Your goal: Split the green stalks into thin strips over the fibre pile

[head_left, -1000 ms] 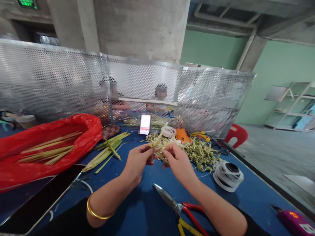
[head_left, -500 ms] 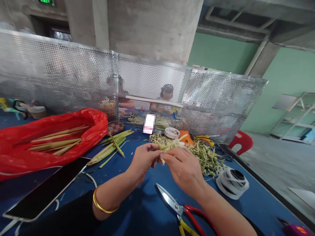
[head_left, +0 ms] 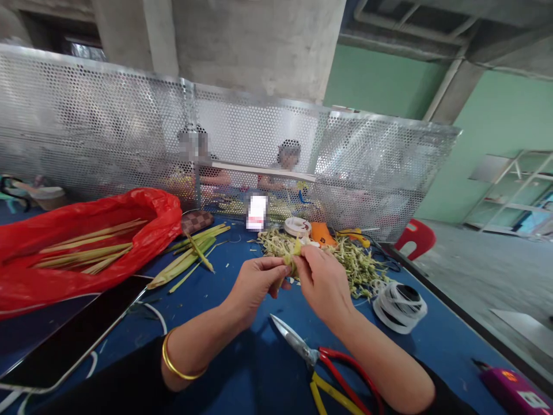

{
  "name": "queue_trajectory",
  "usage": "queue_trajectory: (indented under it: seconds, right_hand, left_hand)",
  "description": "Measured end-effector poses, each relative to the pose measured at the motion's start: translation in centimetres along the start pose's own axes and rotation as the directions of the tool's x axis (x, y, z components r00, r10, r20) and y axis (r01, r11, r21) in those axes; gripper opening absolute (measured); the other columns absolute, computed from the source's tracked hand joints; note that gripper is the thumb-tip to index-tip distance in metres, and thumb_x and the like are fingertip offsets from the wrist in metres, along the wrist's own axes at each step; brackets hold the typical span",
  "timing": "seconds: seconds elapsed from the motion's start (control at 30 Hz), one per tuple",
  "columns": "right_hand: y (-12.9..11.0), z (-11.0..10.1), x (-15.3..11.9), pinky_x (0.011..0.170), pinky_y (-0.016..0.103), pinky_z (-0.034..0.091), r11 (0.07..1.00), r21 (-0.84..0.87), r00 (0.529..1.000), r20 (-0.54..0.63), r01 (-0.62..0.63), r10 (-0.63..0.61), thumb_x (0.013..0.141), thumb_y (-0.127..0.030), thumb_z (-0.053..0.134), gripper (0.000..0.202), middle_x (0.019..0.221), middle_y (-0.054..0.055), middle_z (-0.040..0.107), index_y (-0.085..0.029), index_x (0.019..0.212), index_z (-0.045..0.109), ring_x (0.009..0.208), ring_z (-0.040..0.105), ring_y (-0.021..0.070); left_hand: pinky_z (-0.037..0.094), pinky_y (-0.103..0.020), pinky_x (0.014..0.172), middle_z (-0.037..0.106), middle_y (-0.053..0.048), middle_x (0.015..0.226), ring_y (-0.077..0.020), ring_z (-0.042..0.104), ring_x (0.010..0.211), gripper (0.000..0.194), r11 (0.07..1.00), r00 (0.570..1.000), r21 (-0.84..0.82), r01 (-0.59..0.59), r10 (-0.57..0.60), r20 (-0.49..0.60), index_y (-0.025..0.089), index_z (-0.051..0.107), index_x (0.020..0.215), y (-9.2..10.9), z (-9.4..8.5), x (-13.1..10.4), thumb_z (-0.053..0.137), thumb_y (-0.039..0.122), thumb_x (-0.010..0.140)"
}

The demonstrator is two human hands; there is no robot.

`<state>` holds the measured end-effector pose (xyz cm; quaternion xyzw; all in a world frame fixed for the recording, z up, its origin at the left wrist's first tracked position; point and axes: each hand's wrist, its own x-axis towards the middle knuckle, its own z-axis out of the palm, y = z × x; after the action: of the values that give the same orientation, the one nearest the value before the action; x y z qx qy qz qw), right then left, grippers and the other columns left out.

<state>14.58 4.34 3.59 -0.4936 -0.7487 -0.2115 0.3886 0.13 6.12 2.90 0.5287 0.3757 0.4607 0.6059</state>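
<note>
Above the middle of the table my left hand (head_left: 256, 287) pinches a short yellow-green leaf strip (head_left: 297, 249) between thumb and fingers. My right hand (head_left: 325, 283) is closed on the same strip from the other side, its fingertips close to those of the left. Part of the strip is hidden by the fingers. Just beyond the hands lies a heap of small knotted pale green pieces (head_left: 360, 265). Below them, a pair of scissors (head_left: 300, 346) with red and yellow handles rests on the blue table, partly under my right forearm.
At left, a red plastic bag (head_left: 159, 207) holds long dry leaves; more leaves (head_left: 185, 265) lie beside it. A black-screened tablet (head_left: 82, 328), a lit phone (head_left: 257, 212), a roll of white tape (head_left: 400, 307) and a purple device (head_left: 512, 383) surround the hands. Two people sit behind a perforated metal screen (head_left: 254, 127).
My right hand has turned and lifted a little, its fingers now more upright on the strip. The left hand keeps its pinch. The whole view has shifted slightly.
</note>
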Motion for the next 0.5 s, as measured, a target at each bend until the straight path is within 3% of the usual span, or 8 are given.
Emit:
queue_trajectory:
  seconds: [0.2, 0.33, 0.5]
  right_hand:
    - [0.1, 0.3, -0.1, 0.047, 0.024, 0.024, 0.956, 0.122, 0.956, 0.163, -0.266, 0.245, 0.089, -0.028, 0.045, 0.021, 0.052, -0.004, 0.046, -0.022, 0.069, 0.047, 0.043, 0.038, 0.0127]
    - [0.2, 0.7, -0.1, 0.049, 0.023, 0.027, 0.916, 0.175, 0.926, 0.185, -0.361, 0.330, 0.088, -0.030, 0.045, 0.023, 0.053, -0.004, 0.045, -0.022, 0.067, 0.046, 0.048, 0.040, 0.0131]
    - [-0.2, 1.1, -0.1, 0.050, 0.023, 0.028, 0.878, 0.178, 0.889, 0.206, -0.444, 0.408, 0.087, -0.030, 0.047, 0.022, 0.052, -0.004, 0.048, -0.022, 0.066, 0.049, 0.050, 0.045, 0.0138]
  left_hand:
    - [0.032, -0.018, 0.043, 0.061, 0.000, 0.054, -0.0087, 0.052, 0.048, 0.020, 0.999, 1.000, -0.051, 0.001, -0.001, -0.008, 0.014, 0.072, 0.078, -0.4, 0.2, -0.3, 0.073, 0.030, 0.065]
    - [0.034, -0.017, 0.046, 0.062, -0.001, 0.058, -0.0096, 0.056, 0.055, 0.023, 0.997, 1.000, -0.072, 0.010, -0.012, -0.016, 0.015, 0.072, 0.084, -0.7, 0.4, -0.3, 0.074, 0.027, 0.065]
    - [0.033, -0.017, 0.044, 0.063, 0.000, 0.064, -0.0080, 0.055, 0.053, 0.027, 0.993, 0.990, -0.112, 0.023, -0.038, -0.133, 0.014, 0.071, 0.082, -0.8, 0.8, -0.5, 0.077, 0.028, 0.060]
